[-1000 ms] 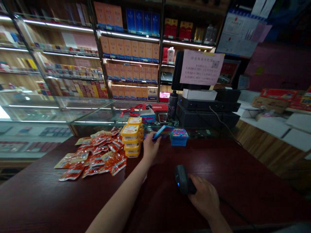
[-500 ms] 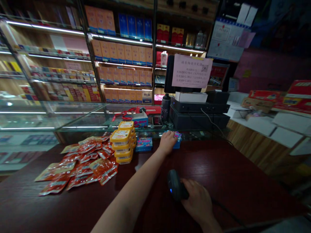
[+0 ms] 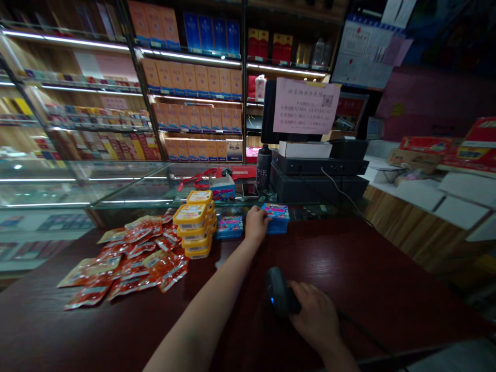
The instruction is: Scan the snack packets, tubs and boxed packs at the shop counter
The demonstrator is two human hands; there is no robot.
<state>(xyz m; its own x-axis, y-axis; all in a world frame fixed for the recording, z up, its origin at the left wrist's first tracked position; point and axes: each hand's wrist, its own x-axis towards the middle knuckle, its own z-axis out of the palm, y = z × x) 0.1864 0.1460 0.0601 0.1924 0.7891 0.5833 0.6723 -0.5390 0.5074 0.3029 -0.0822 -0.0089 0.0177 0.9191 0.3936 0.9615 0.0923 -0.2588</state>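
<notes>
My right hand [image 3: 315,315] is wrapped round the handle of a black barcode scanner [image 3: 277,292], which has a small blue light and a trailing cable. My left hand [image 3: 257,223] reaches out to the far edge of the table, its fingers curled. It is just beside the left end of a stack of blue-and-pink packets [image 3: 278,222]; whether anything is in its fingers is hidden. Left of this hand lies a second blue packet stack [image 3: 229,227]. Yellow-lidded tubs [image 3: 191,222] are piled beside that, next to a spread of red-orange snack pouches [image 3: 132,258].
Beyond the table [image 3: 349,279] is a glass counter [image 3: 135,194] with an open blue box [image 3: 222,187], a phone [image 3: 250,190] and a dark bottle [image 3: 264,168]. A monitor with a pink notice [image 3: 306,106] stands above black boxes [image 3: 318,186]. Shelves of boxed goods line the back.
My left hand has moved a little left, off the right packet stack, so more of that stack shows. My right hand keeps the scanner in nearly the same place. The view has shifted slightly.
</notes>
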